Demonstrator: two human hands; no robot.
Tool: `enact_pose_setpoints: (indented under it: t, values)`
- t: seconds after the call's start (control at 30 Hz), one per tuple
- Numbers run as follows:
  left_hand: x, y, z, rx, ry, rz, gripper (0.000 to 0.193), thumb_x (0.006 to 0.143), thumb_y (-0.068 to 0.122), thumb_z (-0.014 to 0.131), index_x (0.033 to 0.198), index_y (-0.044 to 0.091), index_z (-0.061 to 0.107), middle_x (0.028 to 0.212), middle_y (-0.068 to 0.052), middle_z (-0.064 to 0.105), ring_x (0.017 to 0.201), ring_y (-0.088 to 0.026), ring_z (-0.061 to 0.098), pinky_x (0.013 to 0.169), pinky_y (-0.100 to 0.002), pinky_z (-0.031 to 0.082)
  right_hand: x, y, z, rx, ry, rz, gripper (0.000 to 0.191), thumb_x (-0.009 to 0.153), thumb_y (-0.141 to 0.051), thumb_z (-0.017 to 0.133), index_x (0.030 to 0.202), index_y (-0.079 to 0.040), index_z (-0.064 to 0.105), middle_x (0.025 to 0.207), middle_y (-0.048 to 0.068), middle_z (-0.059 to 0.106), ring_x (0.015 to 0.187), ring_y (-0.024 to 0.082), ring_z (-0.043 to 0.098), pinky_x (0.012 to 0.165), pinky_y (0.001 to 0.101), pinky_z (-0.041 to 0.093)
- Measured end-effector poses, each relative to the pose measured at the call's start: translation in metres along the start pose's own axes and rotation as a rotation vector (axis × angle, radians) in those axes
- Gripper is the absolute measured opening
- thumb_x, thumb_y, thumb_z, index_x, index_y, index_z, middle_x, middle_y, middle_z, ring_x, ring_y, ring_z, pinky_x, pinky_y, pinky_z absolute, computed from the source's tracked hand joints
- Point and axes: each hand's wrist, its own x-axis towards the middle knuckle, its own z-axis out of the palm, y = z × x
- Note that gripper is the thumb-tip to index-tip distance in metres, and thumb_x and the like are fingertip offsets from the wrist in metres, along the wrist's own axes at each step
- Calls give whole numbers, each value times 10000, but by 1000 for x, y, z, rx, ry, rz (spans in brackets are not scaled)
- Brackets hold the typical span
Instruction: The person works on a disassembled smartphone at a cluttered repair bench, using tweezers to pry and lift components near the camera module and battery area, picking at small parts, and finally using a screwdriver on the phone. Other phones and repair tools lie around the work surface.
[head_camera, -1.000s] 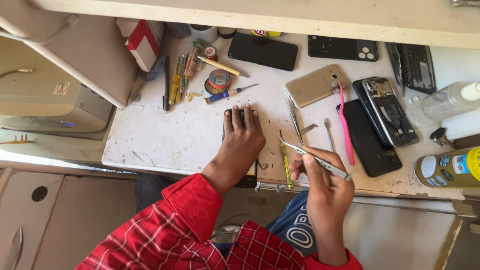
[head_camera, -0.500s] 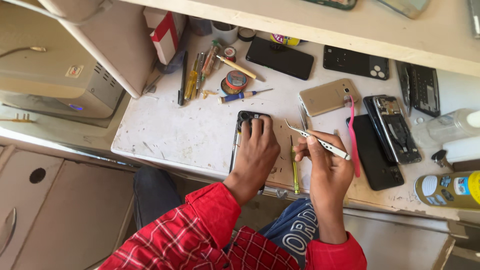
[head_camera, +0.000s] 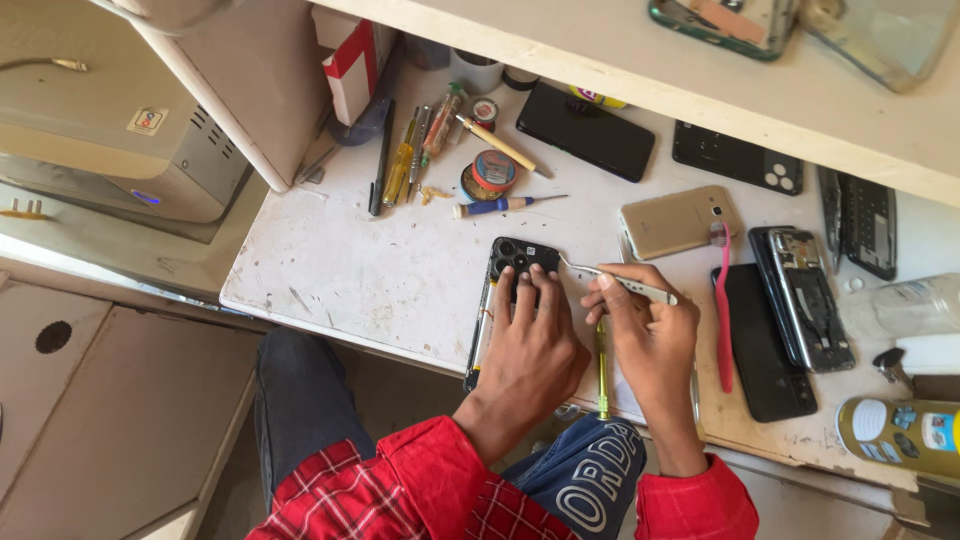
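A black phone (head_camera: 512, 262) lies back-up on the white worktop (head_camera: 370, 270), its camera cluster at the far end. My left hand (head_camera: 532, 335) presses flat on it, fingers spread over its lower half. My right hand (head_camera: 645, 325) pinches metal tweezers (head_camera: 622, 281), whose tip points left at the phone's upper right edge. A yellow-green screwdriver (head_camera: 601, 355) lies between my two hands.
Screwdrivers (head_camera: 400, 165), a blue one (head_camera: 505, 205), a tape roll (head_camera: 489, 174), a gold phone (head_camera: 680, 221), black phones (head_camera: 588, 130), an opened phone (head_camera: 803, 295) and a pink pry tool (head_camera: 723, 310) crowd the far and right side. A beige machine (head_camera: 120, 130) stands left; a shelf (head_camera: 640, 70) overhangs.
My left hand has slid down the phone, uncovering its camera end. My right hand has brought the tweezers' tip in to the phone's edge. The view has shifted slightly.
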Motion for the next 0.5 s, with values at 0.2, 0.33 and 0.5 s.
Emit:
enact_pose_setpoints:
  t: [0.2,0.33,0.5]
  values:
    - [2,0,-3,-27,-3,2,654,859,272,603,1305,-205,557,1324,-406,527,1227,-489,532,1154,-627,338,3,3,11,-40,-14,39,143,1005,-58,649,1087,43,709,800,101,747,673,97,668,605,221,531]
    - [2,0,-5,-25,14,12,637,852,278,604,1320,-152,566,1313,-416,524,1229,-512,530,1147,-638,335,8,2,13,-58,-37,-15,135,1009,-54,651,1084,43,706,828,85,748,690,89,670,627,215,544]
    - [2,0,-3,-32,42,2,637,854,263,600,1332,-157,568,1306,-405,527,1235,-509,534,1160,-637,332,9,-2,14,-147,-25,-2,134,1000,-60,665,1070,43,715,804,82,751,670,88,670,609,216,534]
